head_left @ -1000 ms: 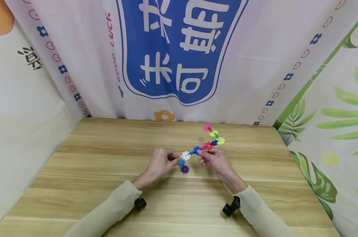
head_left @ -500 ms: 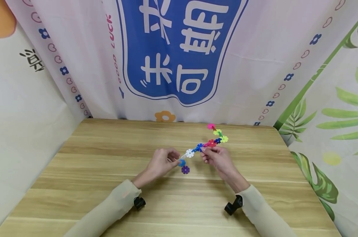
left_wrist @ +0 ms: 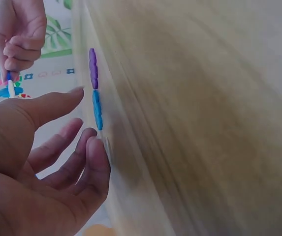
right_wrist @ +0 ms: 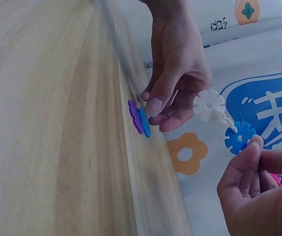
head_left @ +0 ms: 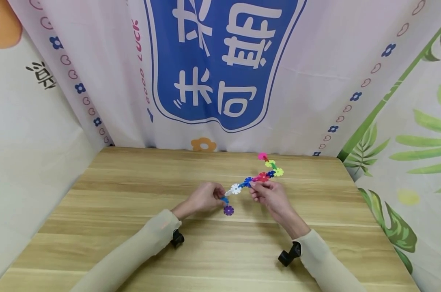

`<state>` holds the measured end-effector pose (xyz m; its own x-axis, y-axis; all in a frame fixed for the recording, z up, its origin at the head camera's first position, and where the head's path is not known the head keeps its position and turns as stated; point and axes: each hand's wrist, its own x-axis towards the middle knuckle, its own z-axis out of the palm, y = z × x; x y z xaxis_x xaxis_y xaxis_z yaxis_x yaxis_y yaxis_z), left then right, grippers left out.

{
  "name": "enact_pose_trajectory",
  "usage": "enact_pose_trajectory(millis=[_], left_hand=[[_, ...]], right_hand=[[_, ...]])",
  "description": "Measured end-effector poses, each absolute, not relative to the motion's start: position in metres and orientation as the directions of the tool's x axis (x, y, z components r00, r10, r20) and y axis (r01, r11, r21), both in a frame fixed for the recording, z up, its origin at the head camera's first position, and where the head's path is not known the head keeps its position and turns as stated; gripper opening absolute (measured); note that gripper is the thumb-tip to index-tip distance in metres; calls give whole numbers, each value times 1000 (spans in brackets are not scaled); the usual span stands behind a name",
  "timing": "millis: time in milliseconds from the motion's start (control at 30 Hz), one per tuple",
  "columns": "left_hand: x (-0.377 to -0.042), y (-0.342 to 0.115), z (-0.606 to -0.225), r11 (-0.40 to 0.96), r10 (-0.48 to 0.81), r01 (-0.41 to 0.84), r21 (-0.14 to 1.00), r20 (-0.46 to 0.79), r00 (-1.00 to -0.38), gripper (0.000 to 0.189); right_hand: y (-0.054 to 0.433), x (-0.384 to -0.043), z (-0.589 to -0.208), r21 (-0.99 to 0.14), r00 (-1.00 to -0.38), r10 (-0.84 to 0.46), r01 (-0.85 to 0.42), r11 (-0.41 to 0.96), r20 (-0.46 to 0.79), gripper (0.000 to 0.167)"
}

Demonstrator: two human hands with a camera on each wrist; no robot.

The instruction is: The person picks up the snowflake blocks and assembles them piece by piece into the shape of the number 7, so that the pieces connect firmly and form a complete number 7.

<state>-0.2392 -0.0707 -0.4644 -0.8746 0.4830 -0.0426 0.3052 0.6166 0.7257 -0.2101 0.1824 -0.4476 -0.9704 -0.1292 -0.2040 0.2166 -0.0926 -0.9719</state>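
Observation:
A colourful chain of notched plastic snowflake discs (head_left: 263,177) hangs from my right hand (head_left: 275,197), which pinches a blue disc (right_wrist: 239,136) between thumb and fingers. The chain's near end carries a white disc (head_left: 236,188) with another white one edge-on beyond it. My left hand (head_left: 207,196) is by a light blue disc (left_wrist: 97,109) and a purple disc (head_left: 228,210), which appear to lie on the table. In the left wrist view its thumb and fingers (left_wrist: 97,155) stand apart, fingertips close to the light blue disc. Touching or not, I cannot tell.
The wood-grain table (head_left: 132,174) has a printed white cloth (head_left: 308,101) behind it and leaf-patterned cloth (head_left: 421,134) on the right. A black wrist camera (head_left: 290,254) sits on the right wrist, another (head_left: 177,238) on the left.
The chain and my right hand have shifted to the right, its white end moving away from my left hand. My left hand has moved slightly right, over the light blue disc.

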Motion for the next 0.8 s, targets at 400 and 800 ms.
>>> enact_pose_trajectory(millis=[400,800], left_hand=[[-248,-70,-470,621,489,261,739,-105,-866,21],[-251,-69,-467,651,483,224,725,-169,-859,18]], right_hand=[[186,-211,-446,-968,-968,-122,230,-98,-217,19],[188,-211,-449,-966,-966,-119,240,-99,-228,22]])
